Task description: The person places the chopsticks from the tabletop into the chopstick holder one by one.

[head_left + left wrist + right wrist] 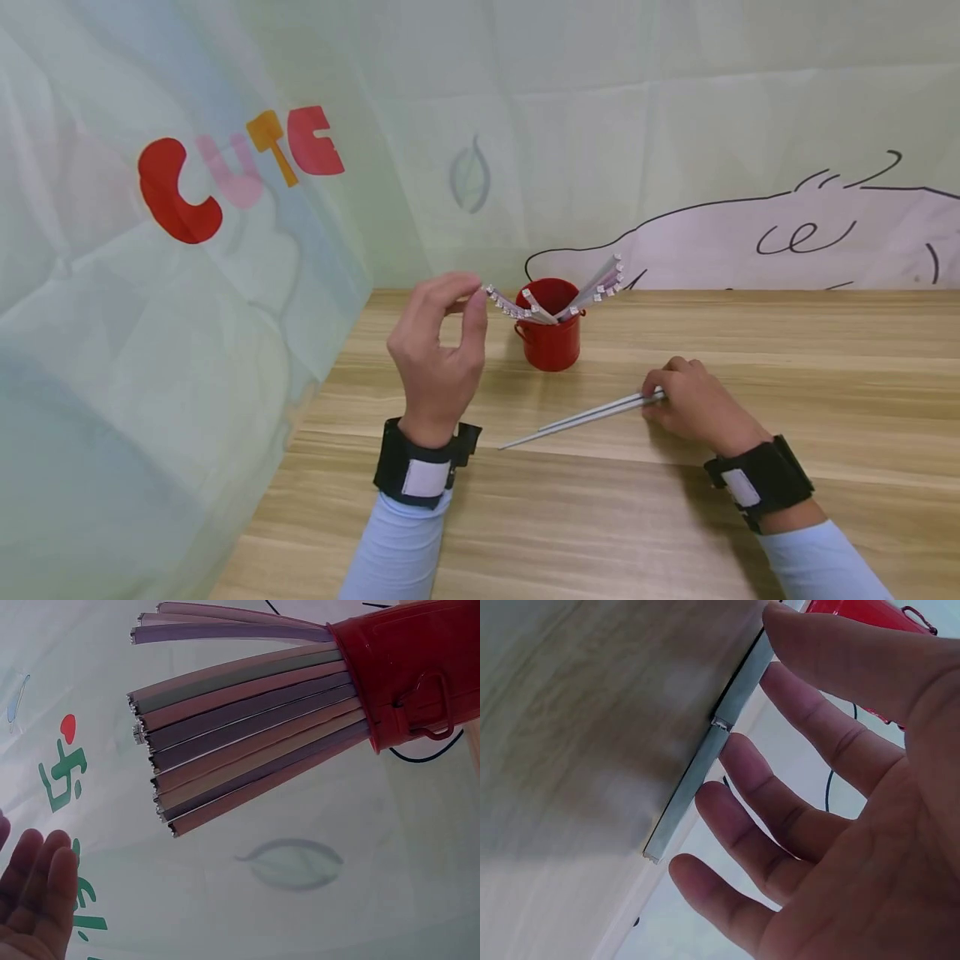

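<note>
A small red metal bucket point(552, 346) stands near the back of the table, holding several chopsticks point(247, 720) in pink, purple, green and tan, with silvery square ends. They fan out over the rim to both sides. My left hand point(438, 354) is raised left of the bucket, its fingers bent loosely and thumb and forefinger apart. In the left wrist view its fingers point(41, 877) are clear of the chopstick ends. Low over the table, my right hand point(690, 404) pinches two pale grey-green chopsticks point(577, 421) by their thick ends. Their thin tips point left.
The wood-grain table point(570, 517) ends against a printed cloth backdrop point(525, 167) behind. Another cloth wall point(150, 350) with coloured letters rises on the left. Each wrist wears a black strap point(765, 483). The bucket's wire handle point(435, 712) hangs at its side.
</note>
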{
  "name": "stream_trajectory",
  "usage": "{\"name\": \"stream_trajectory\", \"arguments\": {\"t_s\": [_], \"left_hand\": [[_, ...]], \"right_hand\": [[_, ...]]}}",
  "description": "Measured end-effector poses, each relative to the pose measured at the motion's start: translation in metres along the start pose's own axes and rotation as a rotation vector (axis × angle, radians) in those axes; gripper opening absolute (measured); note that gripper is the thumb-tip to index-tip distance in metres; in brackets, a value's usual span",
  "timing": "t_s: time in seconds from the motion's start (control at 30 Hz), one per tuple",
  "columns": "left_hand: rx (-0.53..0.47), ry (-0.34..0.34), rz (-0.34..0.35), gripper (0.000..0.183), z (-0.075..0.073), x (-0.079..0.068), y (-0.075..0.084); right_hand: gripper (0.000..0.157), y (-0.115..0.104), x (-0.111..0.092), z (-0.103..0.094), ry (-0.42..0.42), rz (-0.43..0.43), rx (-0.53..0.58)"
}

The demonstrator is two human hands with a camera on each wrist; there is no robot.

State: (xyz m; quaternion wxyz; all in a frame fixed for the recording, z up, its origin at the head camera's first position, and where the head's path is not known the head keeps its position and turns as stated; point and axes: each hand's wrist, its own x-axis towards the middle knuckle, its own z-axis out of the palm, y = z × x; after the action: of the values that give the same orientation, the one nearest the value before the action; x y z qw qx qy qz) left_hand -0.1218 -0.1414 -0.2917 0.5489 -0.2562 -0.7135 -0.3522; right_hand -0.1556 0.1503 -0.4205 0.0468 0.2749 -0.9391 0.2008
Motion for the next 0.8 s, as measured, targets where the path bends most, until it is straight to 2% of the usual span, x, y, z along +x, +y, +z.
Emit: {"name": "stream_trajectory", "arguments": {"t_s": [0.17, 0.37, 0.8], "left_hand": [[0.009, -0.041, 0.019, 0.015, -0.0003, -0.0007, 0.0031], [-0.006, -0.081, 0.035, 0.014, 0.0007, -0.0015, 0.0050], [-0.009, -0.114, 0.051, 0.016, 0.0001, -0.0020, 0.0087]], "right_hand": [[0.014, 0.0000, -0.0012, -0.0009, -0.034, 0.019, -0.016], [0.013, 0.0009, -0.0015, -0.0022, -0.050, -0.007, -0.009], [0.018, 0.0049, -0.0052, -0.0056, -0.096, -0.051, 0.030]]}}
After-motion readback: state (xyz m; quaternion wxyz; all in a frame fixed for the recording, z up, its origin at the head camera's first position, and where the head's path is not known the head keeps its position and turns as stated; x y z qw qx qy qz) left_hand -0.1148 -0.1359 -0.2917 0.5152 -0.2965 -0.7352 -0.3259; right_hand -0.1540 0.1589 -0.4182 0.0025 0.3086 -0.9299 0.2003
